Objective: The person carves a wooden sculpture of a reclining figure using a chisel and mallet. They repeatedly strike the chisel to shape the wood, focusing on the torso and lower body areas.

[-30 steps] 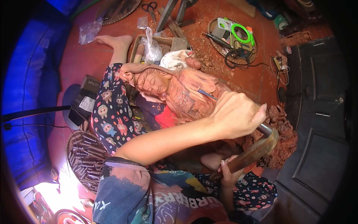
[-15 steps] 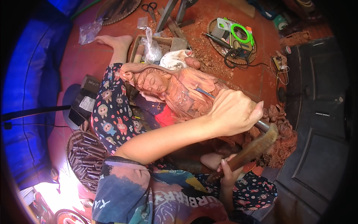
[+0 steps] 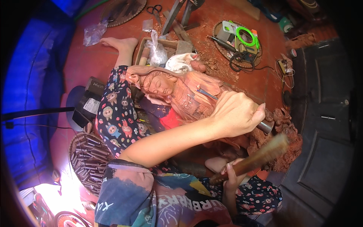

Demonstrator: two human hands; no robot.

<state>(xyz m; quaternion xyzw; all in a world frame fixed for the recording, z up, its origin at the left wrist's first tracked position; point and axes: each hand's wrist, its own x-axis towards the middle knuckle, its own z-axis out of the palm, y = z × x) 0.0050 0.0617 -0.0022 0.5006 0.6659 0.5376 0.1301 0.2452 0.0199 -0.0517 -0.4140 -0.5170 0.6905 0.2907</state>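
Note:
A carved reddish wood statue (image 3: 193, 90) with a calm face and draped robe lies across my lap, its head to the left. My left hand (image 3: 236, 113) is wrapped round a chisel (image 3: 266, 127). Its blade points up-left onto the carved robe, and its dark handle end sticks out to the right of the fist. Lower down, my right hand (image 3: 232, 178) grips a wooden mallet (image 3: 261, 155), slightly blurred. The mallet's head is just below and apart from the chisel's end. My left forearm hides part of the statue's lower body.
Many chisels fill a round basket (image 3: 89, 162) at the left. A wooden box (image 3: 140, 51) holds a plastic bag, with a white cloth (image 3: 181, 62) beside it. A round tray (image 3: 217, 49) carries a power tool and a green ring. Wood shavings (image 3: 219, 68) litter the red floor.
The mallet's head has swung slightly away from the chisel's end, to the right and down. My left hand keeps the chisel at about the same place on the statue.

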